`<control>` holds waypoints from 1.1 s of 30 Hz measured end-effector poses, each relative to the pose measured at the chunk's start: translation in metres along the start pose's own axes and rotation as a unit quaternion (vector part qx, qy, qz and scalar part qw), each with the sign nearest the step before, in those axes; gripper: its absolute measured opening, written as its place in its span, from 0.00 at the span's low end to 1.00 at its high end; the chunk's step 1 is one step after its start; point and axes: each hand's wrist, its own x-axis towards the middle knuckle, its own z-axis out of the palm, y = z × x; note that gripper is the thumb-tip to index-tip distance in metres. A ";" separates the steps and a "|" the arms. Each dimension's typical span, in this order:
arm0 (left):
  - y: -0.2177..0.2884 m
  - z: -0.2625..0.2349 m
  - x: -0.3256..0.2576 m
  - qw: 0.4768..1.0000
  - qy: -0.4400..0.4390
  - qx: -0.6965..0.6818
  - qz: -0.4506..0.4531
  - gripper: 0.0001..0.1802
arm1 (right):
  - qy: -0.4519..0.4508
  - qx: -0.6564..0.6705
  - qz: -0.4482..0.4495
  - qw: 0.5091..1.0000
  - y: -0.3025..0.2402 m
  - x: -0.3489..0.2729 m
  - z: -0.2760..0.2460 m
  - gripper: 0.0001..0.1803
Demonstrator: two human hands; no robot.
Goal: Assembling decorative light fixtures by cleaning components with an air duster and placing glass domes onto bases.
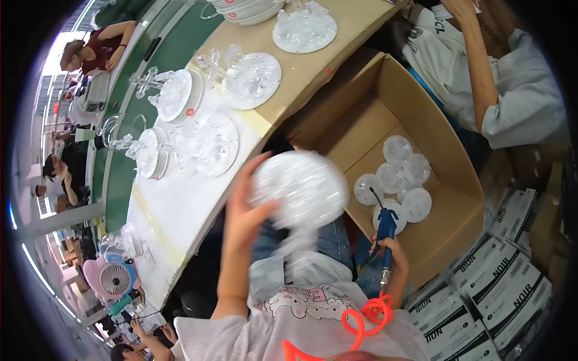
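My left hand (244, 207) holds a round clear plastic disc (299, 189) up in front of me; the disc is blurred with motion. My right hand (390, 248) grips a blue powered screwdriver (386, 231) upright, bit pointing up, with an orange coiled cord (364, 317) trailing from its base. The tool stands over the near edge of an open cardboard box (448, 240) holding several round white discs (398, 174).
A curved worktable (180, 210) to my left carries several clear ornate plastic pieces on white plates (180, 96). A small pink fan (114, 278) stands at its near end. Printed cartons (494, 289) are stacked at right. Another person (512, 90) stands behind the box; others sit at far left.
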 end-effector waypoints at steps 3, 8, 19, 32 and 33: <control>0.031 -0.096 -0.060 0.983 0.184 0.023 0.006 0.39 | -0.027 0.024 -0.023 0.999 0.000 0.013 0.003 0.16; -0.016 -0.236 -0.069 0.934 0.348 0.042 0.070 0.30 | -0.018 -0.004 -0.013 1.000 -0.013 0.018 0.016 0.16; -0.043 -0.286 -0.034 0.883 0.426 0.082 0.181 0.21 | 0.072 0.007 -0.031 0.997 0.003 -0.023 0.000 0.14; -0.165 0.175 0.048 0.787 -0.340 0.461 0.231 0.34 | 0.197 0.069 -0.104 0.972 0.009 -0.076 -0.012 0.14; -0.202 0.207 0.043 0.726 -0.370 0.514 0.267 0.39 | 0.201 0.069 -0.105 0.971 0.012 -0.083 -0.013 0.14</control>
